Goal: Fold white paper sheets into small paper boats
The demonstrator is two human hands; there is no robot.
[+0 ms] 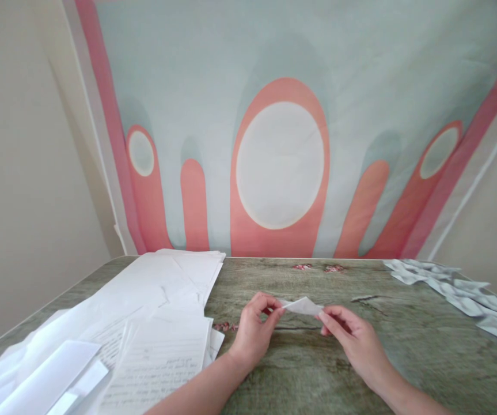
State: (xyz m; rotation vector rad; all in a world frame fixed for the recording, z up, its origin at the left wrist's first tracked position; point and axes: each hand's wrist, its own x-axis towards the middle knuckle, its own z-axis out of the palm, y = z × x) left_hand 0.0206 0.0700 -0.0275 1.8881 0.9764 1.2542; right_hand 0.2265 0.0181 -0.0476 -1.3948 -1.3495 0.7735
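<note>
A small folded piece of white paper (303, 306), peaked in the middle like a flat triangle, is held up over the table between both hands. My left hand (257, 325) pinches its left corner between thumb and fingers. At the opposite corner, the thumb and fingers of my right hand (352, 334) are closed on the same paper. To the left of my left hand lies a stack of written sheets (162, 351). The fingertips hide the two ends of the folded paper.
Large white sheets (136, 282) and folded paper strips (49, 374) cover the left of the wood-patterned table (257, 276). Several folded paper pieces (464, 294) lie in rows along the right edge. Behind the table hangs a green and coral printed cloth (213, 86).
</note>
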